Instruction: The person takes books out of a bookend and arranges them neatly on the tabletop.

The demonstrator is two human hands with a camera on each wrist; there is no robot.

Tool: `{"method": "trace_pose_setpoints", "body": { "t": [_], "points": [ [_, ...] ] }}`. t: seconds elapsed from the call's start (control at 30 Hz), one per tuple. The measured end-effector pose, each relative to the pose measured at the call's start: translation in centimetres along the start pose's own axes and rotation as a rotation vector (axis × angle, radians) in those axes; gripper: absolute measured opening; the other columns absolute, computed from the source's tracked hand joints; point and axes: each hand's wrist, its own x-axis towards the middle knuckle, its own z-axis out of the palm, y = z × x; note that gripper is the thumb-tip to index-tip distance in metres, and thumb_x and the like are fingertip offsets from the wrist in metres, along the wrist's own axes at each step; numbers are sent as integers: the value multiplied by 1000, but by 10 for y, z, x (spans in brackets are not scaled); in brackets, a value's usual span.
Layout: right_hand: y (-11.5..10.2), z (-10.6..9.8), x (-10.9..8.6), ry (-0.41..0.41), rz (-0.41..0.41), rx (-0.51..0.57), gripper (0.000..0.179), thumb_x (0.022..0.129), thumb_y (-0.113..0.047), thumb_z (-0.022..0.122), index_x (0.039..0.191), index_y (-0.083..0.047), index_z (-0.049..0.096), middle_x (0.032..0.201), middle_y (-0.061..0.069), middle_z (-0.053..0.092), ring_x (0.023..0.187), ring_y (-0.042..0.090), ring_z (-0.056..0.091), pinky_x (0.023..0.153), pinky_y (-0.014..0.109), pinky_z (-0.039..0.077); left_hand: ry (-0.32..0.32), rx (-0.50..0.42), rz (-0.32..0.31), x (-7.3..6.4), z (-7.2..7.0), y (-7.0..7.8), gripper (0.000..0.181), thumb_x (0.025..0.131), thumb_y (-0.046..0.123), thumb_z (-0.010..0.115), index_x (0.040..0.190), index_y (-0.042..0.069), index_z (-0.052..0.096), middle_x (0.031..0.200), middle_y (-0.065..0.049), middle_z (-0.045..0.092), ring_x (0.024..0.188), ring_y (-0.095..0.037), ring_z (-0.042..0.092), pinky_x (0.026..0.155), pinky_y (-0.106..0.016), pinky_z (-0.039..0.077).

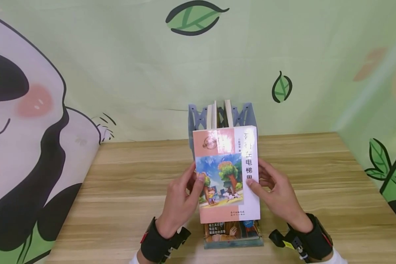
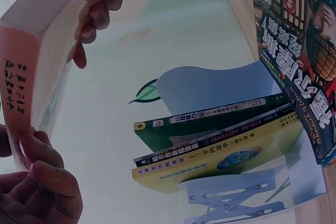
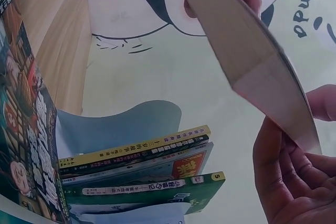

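A paperback book (image 1: 219, 183) with a pink and white cover and a picture of trees is held up between both hands. My left hand (image 1: 182, 201) grips its left edge, thumb on the front cover. On the opposite edge my right hand (image 1: 280, 194) pinches it, thumb likewise on the cover. Seen from the left wrist, the pink spine and page block of this book (image 2: 23, 77) are tilted. Below it a dark illustrated book (image 1: 232, 238) lies on the table, mostly covered in the head view; its cover (image 3: 26, 114) shows larger in the right wrist view.
Behind the held book stands a blue-grey book rack (image 1: 250, 113) with folding lattice sides. Several books stand in it, among them a yellow book (image 2: 231, 156) and a green book (image 2: 210, 121). A wooden table (image 1: 128, 176) meets a printed panda backdrop (image 1: 135, 73).
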Motion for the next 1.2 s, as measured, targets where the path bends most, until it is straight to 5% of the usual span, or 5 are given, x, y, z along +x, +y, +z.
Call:
{"method": "trace_pose_setpoints", "body": {
  "t": [0.7, 1.2],
  "points": [
    [3, -2, 8, -61, 75, -49, 63, 93, -7, 66, 148, 0, 38, 100, 13, 69, 78, 7, 63, 66, 23, 56, -106, -1, -129, 4, -1, -5, 53, 102, 16, 51, 149, -4, 36, 71, 2, 61, 58, 1, 52, 54, -19, 43],
    [10, -4, 11, -189, 175, -130, 65, 93, -12, 66, 151, -10, 37, 92, 6, 69, 74, 11, 61, 61, 25, 54, -214, -10, -237, 5, -1, -14, 57, 101, 17, 51, 153, 4, 32, 56, 10, 51, 45, -4, 40, 48, -18, 30]
  ]
}}
